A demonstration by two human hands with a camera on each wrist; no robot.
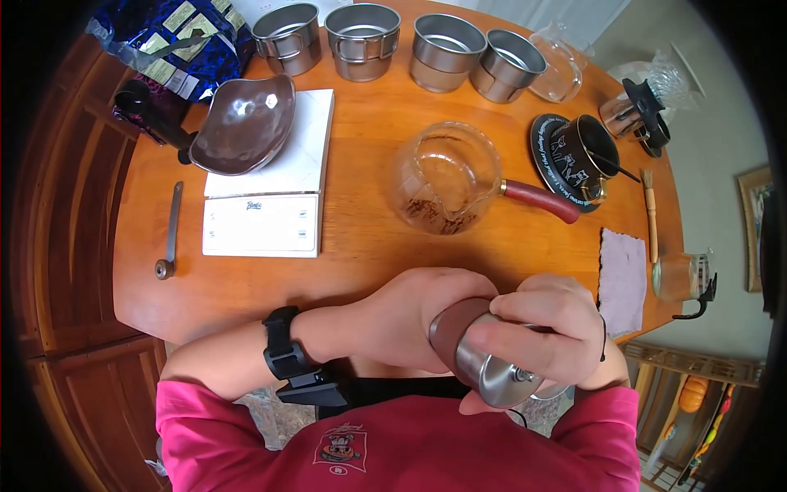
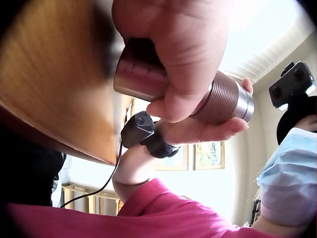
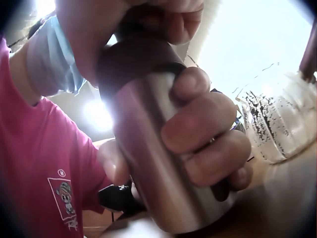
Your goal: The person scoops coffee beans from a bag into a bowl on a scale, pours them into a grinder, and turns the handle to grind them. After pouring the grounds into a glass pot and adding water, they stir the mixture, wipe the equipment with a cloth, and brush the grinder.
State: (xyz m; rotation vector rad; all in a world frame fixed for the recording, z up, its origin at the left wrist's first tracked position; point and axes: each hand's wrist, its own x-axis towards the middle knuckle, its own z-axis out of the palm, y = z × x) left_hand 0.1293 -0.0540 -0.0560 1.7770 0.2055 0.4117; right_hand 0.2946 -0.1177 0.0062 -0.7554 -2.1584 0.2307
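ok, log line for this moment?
left hand: grips brown-banded silver metal cylinder; right hand: grips same cylinder; red-handled clear glass pot: on brown wooden table, brown specks inside

Head view looks down; wrist views share the cylinder (image 3: 146,144) close-up.

a wooden table (image 1: 361,139) with white scale (image 1: 261,230), glass pot (image 1: 447,172), four metal cups (image 1: 447,61) and lilac cloth (image 1: 623,279)

Silver cylinder (image 3: 151,153) with ribbed brown band (image 2: 223,99)
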